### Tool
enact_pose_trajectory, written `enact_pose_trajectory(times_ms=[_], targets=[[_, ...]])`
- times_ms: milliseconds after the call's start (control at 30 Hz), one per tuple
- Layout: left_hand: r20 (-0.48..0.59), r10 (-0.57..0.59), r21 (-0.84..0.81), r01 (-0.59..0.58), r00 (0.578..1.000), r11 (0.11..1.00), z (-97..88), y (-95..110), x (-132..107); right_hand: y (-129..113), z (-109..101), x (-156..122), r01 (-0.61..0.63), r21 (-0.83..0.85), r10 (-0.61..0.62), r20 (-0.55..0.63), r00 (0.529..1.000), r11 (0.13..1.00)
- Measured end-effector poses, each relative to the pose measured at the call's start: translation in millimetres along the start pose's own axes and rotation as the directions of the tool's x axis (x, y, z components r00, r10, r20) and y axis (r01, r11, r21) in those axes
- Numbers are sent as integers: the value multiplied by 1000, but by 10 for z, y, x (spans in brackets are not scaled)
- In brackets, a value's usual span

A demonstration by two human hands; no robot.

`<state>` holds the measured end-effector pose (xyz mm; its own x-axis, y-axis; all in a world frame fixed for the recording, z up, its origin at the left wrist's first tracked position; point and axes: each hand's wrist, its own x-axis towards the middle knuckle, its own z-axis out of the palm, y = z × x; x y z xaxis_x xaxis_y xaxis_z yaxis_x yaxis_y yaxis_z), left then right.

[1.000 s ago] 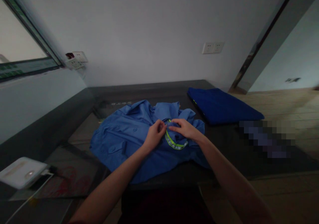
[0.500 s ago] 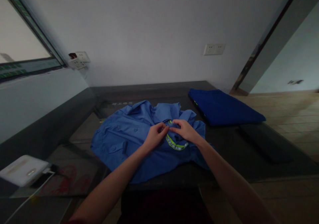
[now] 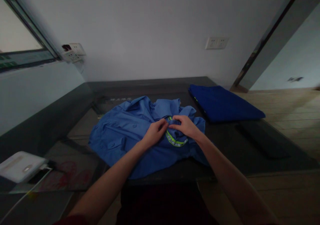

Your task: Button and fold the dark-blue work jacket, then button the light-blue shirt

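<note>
A blue work jacket (image 3: 140,135) with buttons, a flap pocket and a yellow-green and silver reflective band lies spread and rumpled on the dark table (image 3: 225,155). My left hand (image 3: 157,130) is closed, its thumb and fingers pinching a bit of the jacket's cloth beside the band. Close against it, my right hand (image 3: 184,125) is also closed on a fold of the same cloth. The fingertips of both hands almost meet, and the exact piece between them is too small to make out.
A folded dark-blue cloth item (image 3: 225,105) lies at the table's back right, with a flat black object (image 3: 262,140) in front of it. At the left sits a white box-shaped device (image 3: 22,166) with a cable. Sockets (image 3: 217,43) are on the wall behind.
The whole view has shifted slightly, so things sit a little higher. Both hands stay on the jacket near the reflective band, with small shifts of the fingers.
</note>
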<state>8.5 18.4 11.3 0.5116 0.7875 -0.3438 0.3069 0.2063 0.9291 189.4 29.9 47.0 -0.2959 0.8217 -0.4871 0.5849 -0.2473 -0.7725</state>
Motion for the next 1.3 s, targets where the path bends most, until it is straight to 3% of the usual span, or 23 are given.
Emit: enact_pose_trajectory(times_ms=[300, 500, 733, 933, 1300], targets=[[34, 2, -87, 1, 999, 996, -19, 40, 15, 33, -27, -6, -33, 93, 21, 129, 991, 995], [-22, -47, -158, 43, 999, 986, -39, 83, 18, 23, -44, 13, -59, 156, 47, 79, 996, 986], [-72, -56, -181, 42, 996, 983, -14, 58, 17, -27, -66, -10, -38, 88, 37, 13, 999, 995], [-131, -53, -145, 33, 990, 989, -23, 94, 13, -108, -37, -36, 79, 7, -78, -111, 991, 997], [-130, 28, 12, -26, 991, 1000, -1, 75, -24, -118, 97, -66, 207, -39, -210, -117, 971, 978]])
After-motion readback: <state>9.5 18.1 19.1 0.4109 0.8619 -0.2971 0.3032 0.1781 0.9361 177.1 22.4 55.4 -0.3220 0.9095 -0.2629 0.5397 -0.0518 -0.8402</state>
